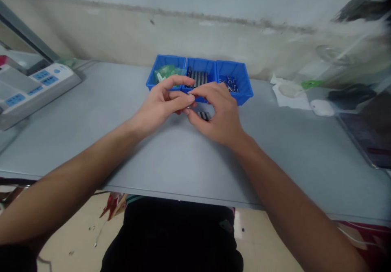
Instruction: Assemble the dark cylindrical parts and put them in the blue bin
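Note:
My left hand (161,100) and my right hand (218,111) meet above the table, in front of the blue bins. Their thumbs and fingertips pinch a small silvery part (189,102) between them. Most of it is hidden by the fingers, so its exact kind does not show. Just under my right hand lies a dark and grey striped piece (204,116) on the table. Behind the hands, the middle blue bin (210,65) holds similar grey and black striped pieces (199,78). Loose shiny metal pieces (230,84) fill part of the right blue bin (241,74).
The left blue bin (161,60) contains a green plastic bag (167,73). A white device with blue label panels (39,86) stands at the left. To the right are white paper (291,96), a white rounded object (322,107) and a dark flat device (366,133). A wall runs behind the grey table (183,162).

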The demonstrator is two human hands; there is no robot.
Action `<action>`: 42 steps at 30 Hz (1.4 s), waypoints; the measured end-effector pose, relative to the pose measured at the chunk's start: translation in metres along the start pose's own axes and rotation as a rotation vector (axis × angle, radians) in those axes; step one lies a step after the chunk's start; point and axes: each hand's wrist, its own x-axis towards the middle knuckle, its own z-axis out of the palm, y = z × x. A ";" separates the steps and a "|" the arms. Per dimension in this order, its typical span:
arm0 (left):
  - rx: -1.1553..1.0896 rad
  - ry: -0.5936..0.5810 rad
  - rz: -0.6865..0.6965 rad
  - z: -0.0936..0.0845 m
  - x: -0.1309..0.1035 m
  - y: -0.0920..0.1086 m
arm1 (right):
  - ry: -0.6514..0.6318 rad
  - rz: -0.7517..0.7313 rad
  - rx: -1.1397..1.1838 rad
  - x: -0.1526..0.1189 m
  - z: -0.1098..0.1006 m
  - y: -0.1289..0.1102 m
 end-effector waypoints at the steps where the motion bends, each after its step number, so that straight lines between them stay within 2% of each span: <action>1: 0.010 -0.005 -0.003 0.000 0.000 0.000 | -0.010 0.015 -0.005 0.000 -0.001 0.000; 5: 0.004 0.009 -0.001 0.000 -0.001 0.000 | -0.012 0.034 0.003 0.000 -0.003 -0.002; 11: -0.024 0.032 -0.009 0.004 -0.004 0.004 | 0.086 0.011 0.102 0.000 -0.003 -0.012; 14: 0.019 0.135 -0.030 0.007 -0.003 0.005 | 0.076 0.028 0.076 0.001 -0.011 -0.012; 16: 0.049 0.255 -0.009 0.008 -0.001 0.004 | 0.057 0.116 0.002 0.010 -0.020 -0.006; 19: 0.105 0.397 0.078 0.006 0.004 0.000 | -0.067 0.290 -0.168 0.038 -0.031 0.014; 21: 0.162 0.419 0.161 0.004 0.005 -0.002 | -0.261 0.366 -0.320 0.064 -0.030 0.032; 25: 0.422 0.318 0.346 0.006 -0.001 -0.003 | -0.658 0.415 -0.660 0.111 -0.007 0.063; 27: 0.585 0.233 0.445 0.010 -0.006 -0.001 | -0.786 0.399 -0.749 0.123 0.008 0.074; 28: 0.615 0.237 0.463 0.012 -0.008 0.000 | -0.828 0.393 -0.770 0.126 0.014 0.077; 31: 0.541 0.289 0.345 0.015 -0.010 0.003 | -0.870 0.375 -0.792 0.127 0.027 0.082; 34: 0.472 0.322 0.246 0.012 -0.007 0.004 | -0.845 0.348 -0.787 0.125 0.031 0.082; 42: 0.399 0.322 0.177 0.012 -0.002 0.002 | -0.760 0.383 -0.738 0.120 0.029 0.086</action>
